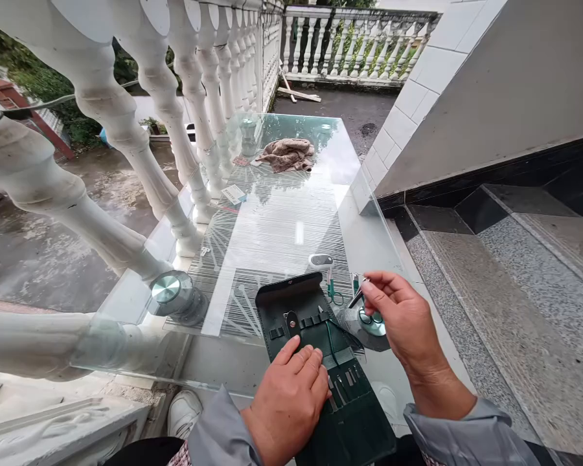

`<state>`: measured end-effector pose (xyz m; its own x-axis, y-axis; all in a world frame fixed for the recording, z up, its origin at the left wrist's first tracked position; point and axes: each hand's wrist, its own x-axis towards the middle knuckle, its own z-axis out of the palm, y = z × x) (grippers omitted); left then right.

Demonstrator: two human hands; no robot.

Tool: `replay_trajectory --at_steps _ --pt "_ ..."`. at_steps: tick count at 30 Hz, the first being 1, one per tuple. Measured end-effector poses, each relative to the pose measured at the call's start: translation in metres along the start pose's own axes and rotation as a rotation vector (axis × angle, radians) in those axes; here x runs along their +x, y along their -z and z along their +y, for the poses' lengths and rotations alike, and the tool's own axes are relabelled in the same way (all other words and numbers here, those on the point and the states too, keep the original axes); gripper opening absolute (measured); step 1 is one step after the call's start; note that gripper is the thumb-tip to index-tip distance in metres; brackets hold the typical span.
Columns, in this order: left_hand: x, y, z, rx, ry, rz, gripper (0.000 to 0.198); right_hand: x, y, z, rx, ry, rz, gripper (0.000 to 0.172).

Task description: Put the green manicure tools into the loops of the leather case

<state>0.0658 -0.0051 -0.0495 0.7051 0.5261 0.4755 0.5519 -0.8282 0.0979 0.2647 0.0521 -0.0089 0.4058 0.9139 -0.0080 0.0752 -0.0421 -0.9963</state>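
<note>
Your glass table (126,323) has the balusters (162,116) along its left edge and the stairs (495,272) beyond its right edge. Between the brown cloth (289,155) towards the far edge and your case runs a long stretch of glass, with a small card (234,194) near the left edge. The dark green case (350,421) lies unfolded at the near edge, right of middle, its lower part reaching past that edge towards you. Slim metal tools (340,391) sit in its lower slots. Your left hand (291,395) rests on the case, fingers extended. Your right hand (408,317) pinches a small metal tool (355,298) between thumb and fingers. Green-handled scissors (337,298) lie just beyond the case.
</note>
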Motion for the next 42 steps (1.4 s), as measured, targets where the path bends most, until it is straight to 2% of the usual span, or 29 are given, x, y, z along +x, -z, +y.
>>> replay_trajectory --at_steps 4,13,20,27,34,42 --pt "-0.001 0.001 0.001 0.027 -0.002 0.01 0.018 -0.007 -0.015 0.004 -0.112 0.029 -0.107 0.033" --pt "-0.002 0.003 0.002 0.048 -0.008 -0.011 0.021 -0.016 -0.04 0.012 -0.247 0.048 -0.2 0.033" --pt "-0.005 0.001 0.003 0.056 -0.012 -0.039 0.022 -0.016 -0.055 0.012 -0.342 0.122 -0.191 0.027" --pt "-0.004 0.001 0.004 0.051 -0.006 -0.019 0.022 -0.011 -0.064 0.011 -0.448 0.151 -0.299 0.018" --pt "-0.004 -0.001 0.003 0.035 0.012 -0.024 0.021 -0.007 -0.069 0.011 -0.543 0.292 -0.312 0.019" --pt "-0.003 0.002 0.004 0.022 0.026 -0.009 0.02 -0.003 -0.072 0.009 -0.623 0.323 -0.381 0.016"
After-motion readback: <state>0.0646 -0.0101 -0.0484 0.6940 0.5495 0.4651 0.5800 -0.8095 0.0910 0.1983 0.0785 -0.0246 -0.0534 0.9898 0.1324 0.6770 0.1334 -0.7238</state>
